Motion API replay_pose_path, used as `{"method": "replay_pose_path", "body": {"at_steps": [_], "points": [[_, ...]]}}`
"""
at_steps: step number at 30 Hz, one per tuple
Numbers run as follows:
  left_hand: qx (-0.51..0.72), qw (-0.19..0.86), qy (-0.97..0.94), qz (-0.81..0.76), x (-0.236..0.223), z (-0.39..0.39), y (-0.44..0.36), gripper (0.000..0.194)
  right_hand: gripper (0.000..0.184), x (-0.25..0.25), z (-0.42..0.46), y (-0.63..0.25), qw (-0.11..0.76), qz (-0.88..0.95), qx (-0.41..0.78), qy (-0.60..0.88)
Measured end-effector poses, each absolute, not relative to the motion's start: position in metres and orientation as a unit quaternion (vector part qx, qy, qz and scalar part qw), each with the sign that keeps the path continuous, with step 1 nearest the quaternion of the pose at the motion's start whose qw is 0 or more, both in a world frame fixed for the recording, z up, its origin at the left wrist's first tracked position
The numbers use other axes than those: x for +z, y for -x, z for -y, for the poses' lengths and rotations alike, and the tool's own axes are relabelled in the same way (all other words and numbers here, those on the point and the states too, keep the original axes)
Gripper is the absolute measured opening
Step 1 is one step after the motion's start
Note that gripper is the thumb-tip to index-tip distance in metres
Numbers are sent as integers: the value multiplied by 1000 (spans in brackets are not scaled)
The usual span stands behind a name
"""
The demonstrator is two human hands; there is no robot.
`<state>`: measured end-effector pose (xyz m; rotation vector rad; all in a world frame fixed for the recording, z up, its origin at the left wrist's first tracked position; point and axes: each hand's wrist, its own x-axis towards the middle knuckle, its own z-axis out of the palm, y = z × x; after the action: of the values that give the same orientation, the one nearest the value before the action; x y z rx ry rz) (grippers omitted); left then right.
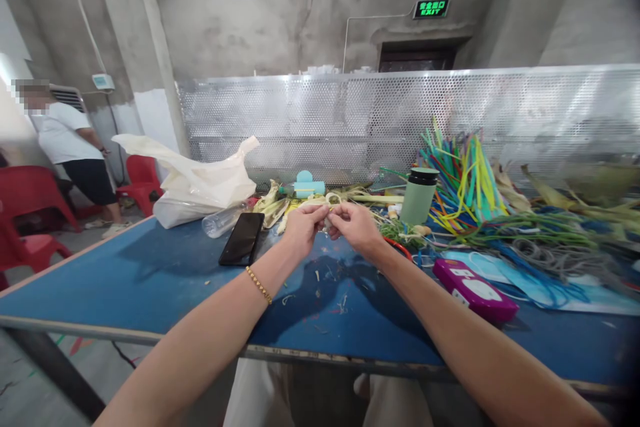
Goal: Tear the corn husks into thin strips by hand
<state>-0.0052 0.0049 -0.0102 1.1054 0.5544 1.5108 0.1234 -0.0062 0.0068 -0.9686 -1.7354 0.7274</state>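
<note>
My left hand (301,230) and my right hand (356,227) meet above the middle of the blue table (165,280), fingertips pinched together. Between them is a thin pale strip, perhaps corn husk; part of a pale loop (333,199) shows just above the fingers. Its lower part is hidden by my fingers. Behind my hands lie pale husk pieces (274,207). Small scraps (343,303) are scattered on the tabletop below. A black phone (242,239) lies to the left of my left hand, and a green tumbler (419,197) stands to the right of my right hand.
On the left are a white plastic bag (210,177) and a clear bottle (220,221). A purple box (475,288), colourful strips (467,180) and tangled cords (545,247) crowd the right. A perforated metal panel (300,120) runs behind. A person (70,137) stands near red chairs (37,197).
</note>
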Motion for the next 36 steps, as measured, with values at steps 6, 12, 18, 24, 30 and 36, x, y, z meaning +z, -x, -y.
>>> {"method": "replay_pose_path", "body": {"at_steps": [6, 12, 18, 24, 30, 36], "points": [[653, 544, -468, -241, -8, -3, 4, 20, 14, 6, 8, -120, 484, 721, 298, 395], [657, 546, -458, -246, -7, -1, 2, 21, 14, 7, 8, -120, 477, 727, 291, 400], [657, 555, -451, -238, -8, -2, 2, 26, 13, 5, 8, -120, 480, 727, 287, 399], [655, 563, -440, -247, -8, -1, 2, 23, 13, 4, 8, -119, 481, 728, 285, 398], [654, 568, -435, -247, -7, -1, 2, 23, 14, 4, 9, -119, 480, 732, 287, 390], [650, 576, -440, -229, -6, -3, 3, 20, 12, 3, 6, -119, 487, 709, 315, 403]]}}
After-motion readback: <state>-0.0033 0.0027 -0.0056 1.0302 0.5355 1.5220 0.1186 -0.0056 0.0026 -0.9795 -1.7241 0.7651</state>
